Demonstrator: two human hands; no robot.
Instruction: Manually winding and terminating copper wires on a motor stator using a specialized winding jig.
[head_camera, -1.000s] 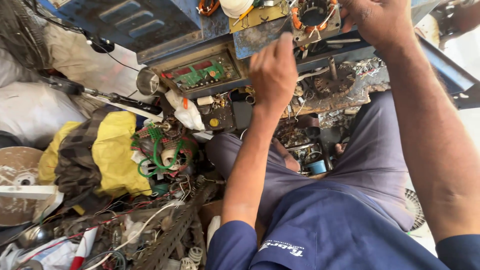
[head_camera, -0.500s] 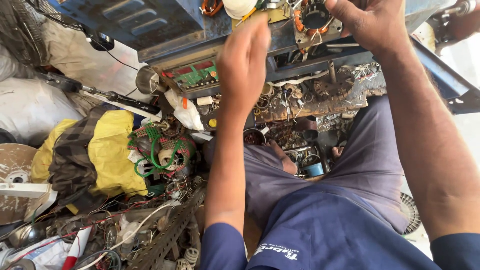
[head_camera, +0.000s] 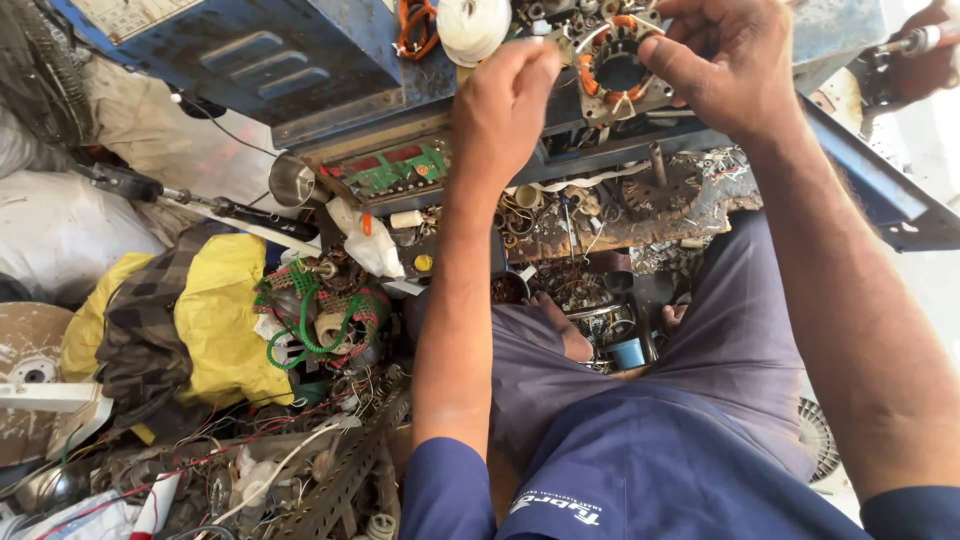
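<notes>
Copper windings wrapped in orange tape ring the motor stator (head_camera: 617, 68), which sits at the top of the view on the blue metal workbench (head_camera: 300, 60). The right hand (head_camera: 725, 65) curls around the stator's right side, fingers closed on its metal frame. The left hand (head_camera: 503, 100) comes in from the stator's left with fingers pinched together at its edge; whether they grip a wire there cannot be told. Just left of this hand sits a white roll of tape (head_camera: 473, 27). Below the hands a rusty tray (head_camera: 640, 215) carries small parts. Further left lie a white squeeze bottle (head_camera: 368, 245), a green coiled cable (head_camera: 305, 320) and a yellow cloth (head_camera: 215, 320).
</notes>
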